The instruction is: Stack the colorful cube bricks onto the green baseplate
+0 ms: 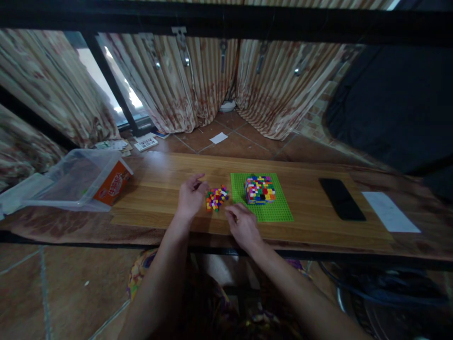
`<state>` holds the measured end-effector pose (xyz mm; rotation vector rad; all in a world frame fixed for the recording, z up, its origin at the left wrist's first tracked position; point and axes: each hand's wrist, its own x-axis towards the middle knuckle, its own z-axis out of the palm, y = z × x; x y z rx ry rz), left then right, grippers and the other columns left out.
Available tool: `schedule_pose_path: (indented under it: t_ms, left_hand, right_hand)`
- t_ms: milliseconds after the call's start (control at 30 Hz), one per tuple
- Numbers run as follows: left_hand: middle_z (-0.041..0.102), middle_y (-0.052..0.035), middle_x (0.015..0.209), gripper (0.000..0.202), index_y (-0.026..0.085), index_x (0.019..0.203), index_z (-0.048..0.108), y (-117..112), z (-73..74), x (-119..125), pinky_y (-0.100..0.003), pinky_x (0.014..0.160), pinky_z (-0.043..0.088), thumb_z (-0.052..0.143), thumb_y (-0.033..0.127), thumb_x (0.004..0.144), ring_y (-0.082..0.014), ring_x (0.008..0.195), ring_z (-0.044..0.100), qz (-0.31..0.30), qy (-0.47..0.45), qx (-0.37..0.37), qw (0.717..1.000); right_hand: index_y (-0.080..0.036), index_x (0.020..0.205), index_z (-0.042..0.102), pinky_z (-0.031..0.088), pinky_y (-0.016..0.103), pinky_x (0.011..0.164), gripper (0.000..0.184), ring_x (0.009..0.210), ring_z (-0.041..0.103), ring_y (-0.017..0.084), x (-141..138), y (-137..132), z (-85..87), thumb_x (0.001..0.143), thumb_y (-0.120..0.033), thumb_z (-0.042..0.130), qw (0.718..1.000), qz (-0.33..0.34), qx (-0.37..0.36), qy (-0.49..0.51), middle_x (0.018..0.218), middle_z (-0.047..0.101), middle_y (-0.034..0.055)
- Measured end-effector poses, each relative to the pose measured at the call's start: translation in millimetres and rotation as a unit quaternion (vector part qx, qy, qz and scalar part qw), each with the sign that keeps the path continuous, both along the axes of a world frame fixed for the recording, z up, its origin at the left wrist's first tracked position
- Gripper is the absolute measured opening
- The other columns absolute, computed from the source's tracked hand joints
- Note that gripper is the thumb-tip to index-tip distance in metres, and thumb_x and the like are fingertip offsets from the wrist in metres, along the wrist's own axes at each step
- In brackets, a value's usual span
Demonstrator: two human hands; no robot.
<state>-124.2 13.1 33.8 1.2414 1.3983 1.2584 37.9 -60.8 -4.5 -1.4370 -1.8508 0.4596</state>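
Observation:
A small heap of loose, many-coloured toy building bricks (215, 198) lies on the wooden board between my hands. At its left edge is my left hand (191, 196), fingers loosely bent and apart, with nothing visible in them. My right hand (244, 225) is just to the right of the heap, over the front left corner of a green baseplate (283, 208). Its thumb and fingers are drawn together; whatever may be between them is too small to make out. On the baseplate stands a block-shaped build of mixed-colour bricks (260, 190), beyond my right hand and apart from it.
A clear plastic bin (78, 189) with an orange label lies tipped at the board's left end. To the right are a black flat phone-like slab (341, 198) and a white sheet (391, 212). Curtains (208, 85) hang behind the wooden tabletop (155, 189).

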Motion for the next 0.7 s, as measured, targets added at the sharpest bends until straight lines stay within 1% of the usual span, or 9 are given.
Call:
schedule_pose_path:
  t_ms: [100, 200, 267, 333, 433, 500, 567, 633, 700]
  left_hand:
    - [0.063, 0.0007, 0.064, 0.047, 0.01, 0.112, 0.063, 1, -1.4, 0, -0.022, 0.058, 0.041, 0.061, 0.031, 0.07, -0.011, 0.057, 0.054, 0.001, 0.003, -0.009, 1.0]
    - [0.061, 0.0016, 0.061, 0.045, 0.01, 0.11, 0.064, 1, -2.3, 2, -0.022, 0.058, 0.041, 0.062, 0.029, 0.069, -0.0108, 0.056, 0.053, -0.008, -0.012, -0.018, 1.0]
    - [0.061, 0.0014, 0.062, 0.043, 0.011, 0.108, 0.065, 0, -2.1, 4, -0.022, 0.059, 0.042, 0.063, 0.028, 0.069, -0.0107, 0.058, 0.054, -0.01, -0.018, -0.021, 1.0]
    - [0.062, 0.0011, 0.063, 0.041, 0.011, 0.107, 0.066, -1, -1.5, 4, -0.022, 0.059, 0.042, 0.063, 0.028, 0.069, -0.0108, 0.059, 0.055, -0.013, -0.021, -0.025, 0.999]
    - [0.06, 0.0024, 0.061, 0.039, 0.011, 0.105, 0.066, -2, -1.4, 4, -0.021, 0.058, 0.042, 0.063, 0.028, 0.069, -0.0106, 0.057, 0.054, -0.016, -0.029, -0.029, 0.999]
    - [0.06, 0.0026, 0.061, 0.038, 0.012, 0.104, 0.066, -2, -2.4, 5, -0.022, 0.058, 0.042, 0.064, 0.028, 0.069, -0.0108, 0.057, 0.055, -0.021, -0.032, -0.031, 0.999]
    - [0.064, 0.0012, 0.065, 0.039, 0.012, 0.104, 0.066, -3, -3.9, 6, -0.023, 0.06, 0.043, 0.065, 0.029, 0.069, -0.0116, 0.059, 0.057, -0.031, -0.03, -0.033, 0.999]
    - [0.067, -0.0008, 0.072, 0.041, 0.012, 0.106, 0.065, -4, -5.6, 9, -0.023, 0.061, 0.044, 0.066, 0.031, 0.069, -0.013, 0.063, 0.059, -0.053, -0.028, -0.04, 0.997]
    - [0.069, -0.0024, 0.076, 0.041, 0.013, 0.106, 0.065, -6, -7.4, 13, -0.024, 0.063, 0.045, 0.066, 0.033, 0.07, -0.0139, 0.066, 0.061, -0.093, -0.026, -0.045, 0.994]
  right_hand:
    - [-0.022, 0.09, 0.069, 0.048, 0.031, 0.081, 0.019, 0.088, 0.062, 0.019, -11, 10, -3.0, 0.088, -0.017, 0.051, 1.0, 0.013, -0.01, -0.016, 0.09, 0.067, 0.0054]
    - [-0.021, 0.093, 0.07, 0.048, 0.032, 0.081, 0.014, 0.089, 0.061, 0.021, -21, 15, -5.7, 0.085, -0.021, 0.058, 0.998, 0.005, -0.026, -0.053, 0.093, 0.067, 0.0059]
    - [-0.021, 0.094, 0.07, 0.048, 0.033, 0.08, 0.014, 0.089, 0.06, 0.022, -28, 16, -8.5, 0.084, -0.024, 0.06, 0.996, -0.004, -0.037, -0.081, 0.096, 0.067, 0.0063]
    - [-0.022, 0.095, 0.069, 0.047, 0.033, 0.08, 0.015, 0.09, 0.06, 0.023, -33, 16, -11.7, 0.084, -0.024, 0.06, 0.994, -0.013, -0.04, -0.101, 0.098, 0.067, 0.0064]
    - [-0.023, 0.095, 0.069, 0.046, 0.032, 0.083, 0.019, 0.092, 0.06, 0.022, -35, 15, -14.3, 0.085, -0.017, 0.055, 0.993, -0.017, -0.038, -0.107, 0.097, 0.067, 0.006]
    - [-0.023, 0.093, 0.069, 0.046, 0.031, 0.083, 0.021, 0.092, 0.06, 0.021, -33, 14, -12.6, 0.085, -0.014, 0.052, 0.995, -0.01, -0.037, -0.094, 0.095, 0.067, 0.0058]
    - [-0.022, 0.091, 0.069, 0.047, 0.031, 0.082, 0.021, 0.09, 0.06, 0.02, -27, 10, -7.6, 0.085, -0.013, 0.051, 0.998, -0.004, -0.032, -0.059, 0.093, 0.066, 0.0055]
    - [-0.022, 0.09, 0.068, 0.047, 0.03, 0.08, 0.021, 0.087, 0.061, 0.019, -18, 4, -0.3, 0.086, -0.014, 0.049, 1.0, -0.003, -0.019, -0.008, 0.091, 0.066, 0.0049]
    - [-0.021, 0.09, 0.068, 0.048, 0.029, 0.078, 0.021, 0.085, 0.062, 0.018, -4, -1, 7.2, 0.087, -0.016, 0.048, 0.999, -0.02, -0.005, 0.04, 0.088, 0.065, 0.0042]
